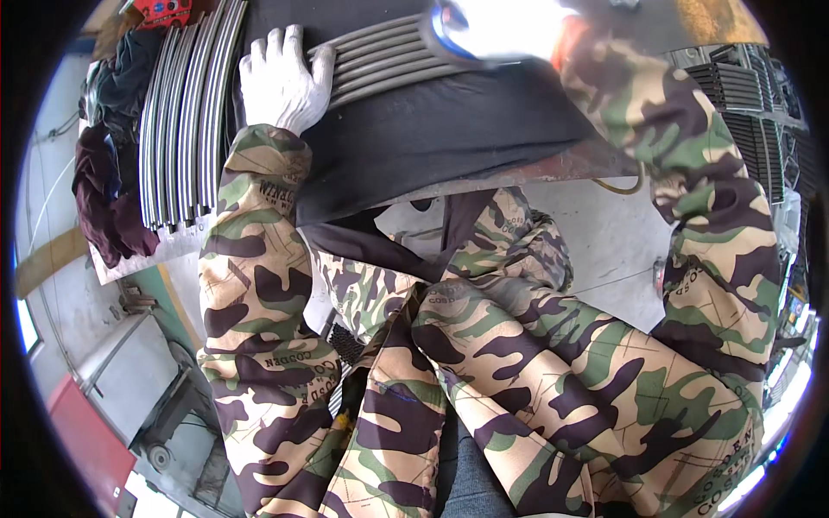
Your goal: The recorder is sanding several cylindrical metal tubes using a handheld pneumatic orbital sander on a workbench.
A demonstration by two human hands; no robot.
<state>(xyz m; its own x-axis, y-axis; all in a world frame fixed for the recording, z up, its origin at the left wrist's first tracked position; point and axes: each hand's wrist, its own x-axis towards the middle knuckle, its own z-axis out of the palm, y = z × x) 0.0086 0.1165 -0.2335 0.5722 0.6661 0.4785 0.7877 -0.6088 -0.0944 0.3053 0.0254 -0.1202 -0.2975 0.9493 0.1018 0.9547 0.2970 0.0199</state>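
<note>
My left hand, in a white knit glove, lies flat on the black-covered table. Its fingers point away from me and are a little apart, with the thumb against the left ends of a row of grey metal rods. Over the right part of that row is my right hand, bright white and smeared by motion. A blue curved edge shows at its left side; whether this belongs to a held thing or to the glove is unclear. The right fingers cannot be made out.
More shiny rods lie in a bundle left of my left hand. Dark crumpled cloths are at the far left, near a red object. Stacked dark rods stand at the right. The table's front edge runs before my body.
</note>
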